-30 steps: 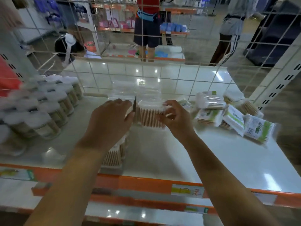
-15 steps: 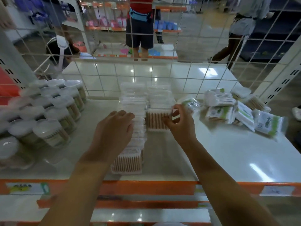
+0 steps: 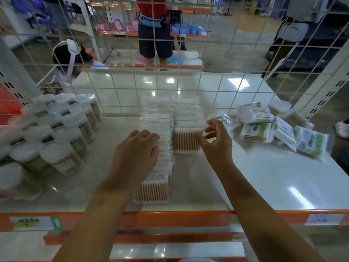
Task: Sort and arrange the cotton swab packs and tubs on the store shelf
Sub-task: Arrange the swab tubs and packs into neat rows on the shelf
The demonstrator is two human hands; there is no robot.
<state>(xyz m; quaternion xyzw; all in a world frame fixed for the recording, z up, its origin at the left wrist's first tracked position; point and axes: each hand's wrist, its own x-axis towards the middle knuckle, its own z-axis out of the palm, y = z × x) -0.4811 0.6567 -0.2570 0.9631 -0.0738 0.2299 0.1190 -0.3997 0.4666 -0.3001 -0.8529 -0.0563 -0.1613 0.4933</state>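
Round tubs (image 3: 56, 140) grouped left on the shelf (image 3: 264, 176), square tubs (image 3: 156, 133) in two centre rows under left hand (image 3: 136, 156), fingers loosely curled on top; right hand (image 3: 217, 140) empty, fingers apart; bagged packs (image 3: 279, 129) heaped right, likely unsorted.

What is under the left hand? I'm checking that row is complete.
The left hand rests on a row of clear square cotton swab boxes; the boxes beneath its palm are covered.

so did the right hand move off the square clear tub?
Yes. The right hand drew back right from the front square clear tub, toward the green-labelled packs.
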